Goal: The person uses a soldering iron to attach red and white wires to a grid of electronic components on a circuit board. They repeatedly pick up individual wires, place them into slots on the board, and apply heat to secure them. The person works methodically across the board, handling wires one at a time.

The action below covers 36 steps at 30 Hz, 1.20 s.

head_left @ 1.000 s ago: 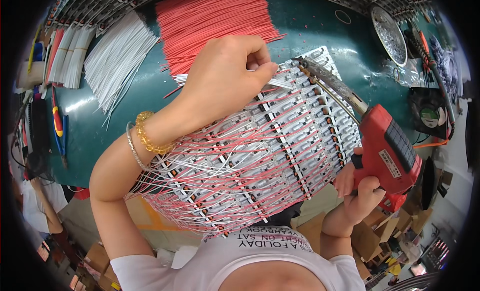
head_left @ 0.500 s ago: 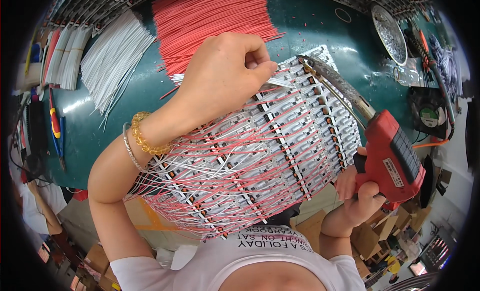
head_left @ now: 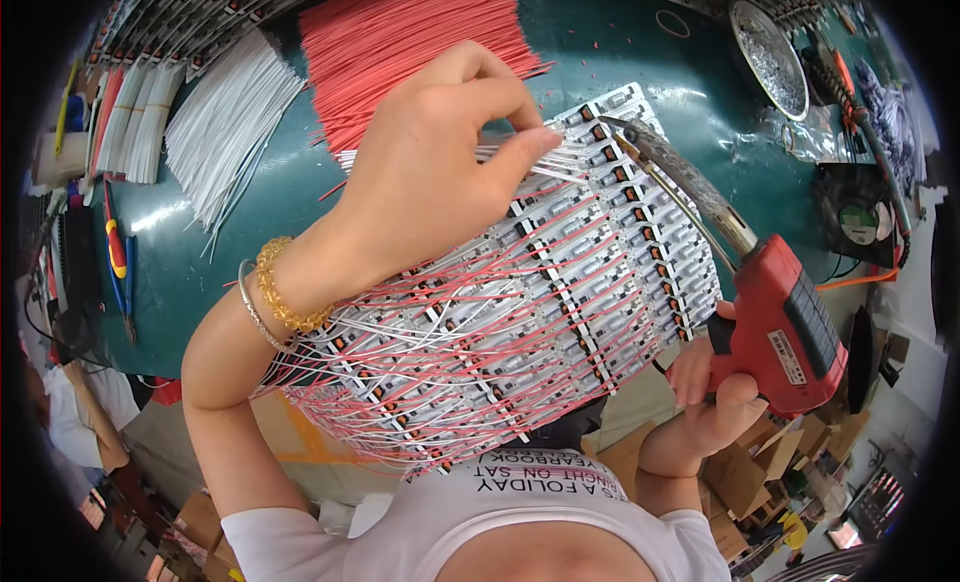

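A bundle of short white wires (head_left: pixel 562 164) pokes out beneath the thumb of my left hand (head_left: pixel 430 162). That hand is closed on them, thumb and forefinger pinched together over the far part of a panel of small circuit boards (head_left: pixel 600 317). Rows of red and white wires run across the panel. My right hand (head_left: pixel 718 394) grips the handle of a red soldering gun (head_left: pixel 785 327). The gun's long metal barrel points up and left, and its thin tip reaches the panel's far right corner, close to my left fingertips. Whether the tip touches a board, I cannot tell.
On the green table (head_left: pixel 180 272) lie a stack of red wires (head_left: pixel 420 52) and a fan of white wires (head_left: pixel 230 122). At left are pliers (head_left: pixel 114 247); at right, a round metal dish (head_left: pixel 768 60) and a small black fan (head_left: pixel 855 217). Another person's arm (head_left: pixel 95 422) shows lower left.
The thumb and forefinger of my left hand have shifted, and more of the white wires now shows under them. The soldering gun stays almost in place at the panel's far corner.
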Each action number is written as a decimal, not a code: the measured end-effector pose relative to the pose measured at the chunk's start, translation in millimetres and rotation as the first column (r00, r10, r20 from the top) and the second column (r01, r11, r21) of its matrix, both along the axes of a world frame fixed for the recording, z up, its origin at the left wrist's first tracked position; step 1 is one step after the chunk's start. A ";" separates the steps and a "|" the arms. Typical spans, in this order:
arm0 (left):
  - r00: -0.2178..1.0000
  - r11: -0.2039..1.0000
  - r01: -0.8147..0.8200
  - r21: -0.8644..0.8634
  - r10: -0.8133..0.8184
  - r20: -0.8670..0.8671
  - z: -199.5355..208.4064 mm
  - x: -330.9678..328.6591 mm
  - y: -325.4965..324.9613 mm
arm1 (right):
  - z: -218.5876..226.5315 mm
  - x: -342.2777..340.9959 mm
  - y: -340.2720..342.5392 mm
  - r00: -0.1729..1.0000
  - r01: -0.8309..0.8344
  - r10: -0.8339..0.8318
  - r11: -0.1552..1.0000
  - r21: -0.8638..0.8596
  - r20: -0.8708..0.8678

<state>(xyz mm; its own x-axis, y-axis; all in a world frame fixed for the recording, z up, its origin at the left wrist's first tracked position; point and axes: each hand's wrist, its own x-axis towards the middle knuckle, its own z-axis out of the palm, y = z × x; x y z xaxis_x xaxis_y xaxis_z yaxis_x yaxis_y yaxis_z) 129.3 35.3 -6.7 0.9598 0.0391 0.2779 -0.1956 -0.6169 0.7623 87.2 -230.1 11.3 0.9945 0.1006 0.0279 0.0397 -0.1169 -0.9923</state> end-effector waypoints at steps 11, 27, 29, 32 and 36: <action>0.999 0.990 -0.053 0.131 0.051 0.020 -12.3 -1.9 -12.9 | -9.3 -5.3 -4.4 1.000 0.007 -0.007 1.000 -0.028 -0.007; 0.996 0.981 -0.074 0.181 0.063 0.062 -15.4 -1.1 -17.4 | -8.4 -8.9 -0.5 0.998 0.068 -0.067 0.996 -0.050 0.023; 0.996 0.979 -0.078 0.187 0.069 0.054 -14.2 -1.4 -16.7 | -12.9 -9.6 -5.8 0.998 0.061 -0.059 0.996 -0.059 0.030; 0.994 0.979 -0.084 0.188 0.070 0.079 -14.6 -1.5 -17.2 | -9.8 -9.8 -0.3 1.000 0.022 -0.022 1.000 0.010 -0.014; 0.992 0.977 -0.050 0.208 0.024 0.128 -5.4 -4.8 -18.4 | -6.8 -9.6 -3.0 1.000 0.008 -0.008 1.000 0.010 -0.004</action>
